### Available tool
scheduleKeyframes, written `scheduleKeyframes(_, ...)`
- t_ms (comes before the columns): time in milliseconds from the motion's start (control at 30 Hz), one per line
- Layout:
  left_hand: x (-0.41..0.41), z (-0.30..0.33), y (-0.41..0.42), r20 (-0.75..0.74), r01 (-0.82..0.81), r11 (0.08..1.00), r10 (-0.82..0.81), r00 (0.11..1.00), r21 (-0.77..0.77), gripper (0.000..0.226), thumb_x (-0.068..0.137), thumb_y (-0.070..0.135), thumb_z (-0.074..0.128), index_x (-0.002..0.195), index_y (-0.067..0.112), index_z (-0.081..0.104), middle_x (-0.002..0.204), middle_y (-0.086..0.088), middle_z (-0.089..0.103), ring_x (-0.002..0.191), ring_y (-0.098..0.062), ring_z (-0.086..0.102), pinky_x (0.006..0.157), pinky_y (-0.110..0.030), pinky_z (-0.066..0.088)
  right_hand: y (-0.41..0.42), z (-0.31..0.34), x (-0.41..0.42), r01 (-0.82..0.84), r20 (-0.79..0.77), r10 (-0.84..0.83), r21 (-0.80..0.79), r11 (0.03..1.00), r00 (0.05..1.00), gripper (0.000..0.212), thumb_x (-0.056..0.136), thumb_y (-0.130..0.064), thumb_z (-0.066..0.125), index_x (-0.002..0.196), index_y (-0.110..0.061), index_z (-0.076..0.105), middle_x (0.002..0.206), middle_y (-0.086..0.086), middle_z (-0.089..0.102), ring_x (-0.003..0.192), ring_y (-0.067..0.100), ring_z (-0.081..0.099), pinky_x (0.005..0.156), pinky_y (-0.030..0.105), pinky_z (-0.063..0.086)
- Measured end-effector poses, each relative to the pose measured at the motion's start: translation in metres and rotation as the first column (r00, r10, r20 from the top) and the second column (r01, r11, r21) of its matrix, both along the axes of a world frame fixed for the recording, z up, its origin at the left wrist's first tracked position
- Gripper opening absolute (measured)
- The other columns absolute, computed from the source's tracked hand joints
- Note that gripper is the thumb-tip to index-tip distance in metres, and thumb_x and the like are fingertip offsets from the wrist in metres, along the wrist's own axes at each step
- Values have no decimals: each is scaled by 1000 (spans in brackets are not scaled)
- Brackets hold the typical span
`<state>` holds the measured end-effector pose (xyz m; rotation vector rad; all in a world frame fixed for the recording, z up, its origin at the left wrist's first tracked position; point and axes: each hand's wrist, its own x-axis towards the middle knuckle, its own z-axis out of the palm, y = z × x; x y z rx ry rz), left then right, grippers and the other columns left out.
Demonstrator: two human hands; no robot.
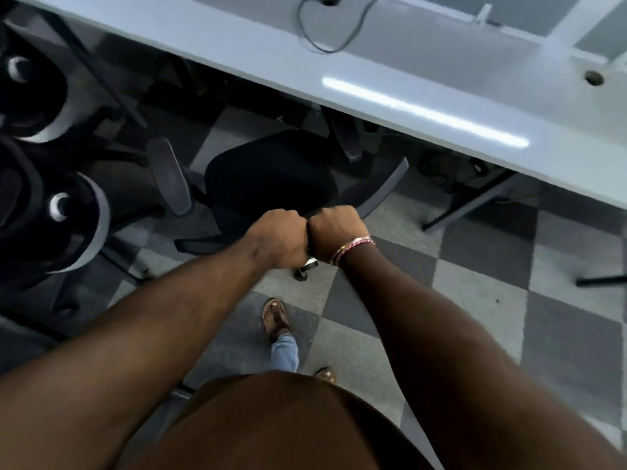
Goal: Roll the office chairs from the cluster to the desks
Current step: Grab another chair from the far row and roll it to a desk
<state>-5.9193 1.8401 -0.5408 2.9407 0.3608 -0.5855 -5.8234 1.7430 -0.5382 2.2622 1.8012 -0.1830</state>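
A black office chair [268,174] with grey armrests stands in front of me, its seat partly under the edge of the long white desk [424,106]. My left hand [280,239] and my right hand [334,230] sit side by side, both gripping the top edge of the chair's backrest, knuckles touching. A red and gold bracelet circles my right wrist. One castor of the chair shows just below my hands.
Two more black chairs [51,212] with white trim stand close on the left. A cable [325,45] lies looped on the desk. Dark desk legs [471,201] slant to the checkered carpet at right. My sandalled foot [275,318] is on the floor below.
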Motion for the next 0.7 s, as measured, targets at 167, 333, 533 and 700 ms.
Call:
scheduleKeyframes(167,14,6,-73,-64,271,962,-269,961,33,39,90,49,54,60,24,52,61,8,55,62,-17,59,65,-36,56,-93,4,-6,147,-43,-147,5,989,988,19,88,-38,53,72,-27,52,78,-4,67,69,22,66,55,30,33)
scheduleKeyframes(333,21,18,-145,-89,526,849,-521,849,48,44,94,49,50,59,22,48,59,8,48,63,-18,56,65,-35,55,-181,7,-18,277,-81,-273,48,960,959,23,87,-39,54,69,-27,46,70,-3,62,66,24,65,54,29,34)
scheduleKeyframes(533,23,8,-219,-148,668,743,-658,738,25,32,91,41,51,64,23,52,63,6,55,57,-15,53,55,-32,45,-268,-6,-39,445,-97,-438,60,894,894,25,85,-44,55,68,-27,48,73,-3,65,69,22,65,55,28,39)
scheduleKeyframes(700,24,1,-264,-68,799,602,-796,601,8,38,95,47,47,65,23,50,65,7,54,61,-15,52,57,-34,42,-318,-14,-60,569,-64,-566,48,821,822,24,82,-47,56,71,-26,55,76,-4,68,71,22,67,56,27,43)
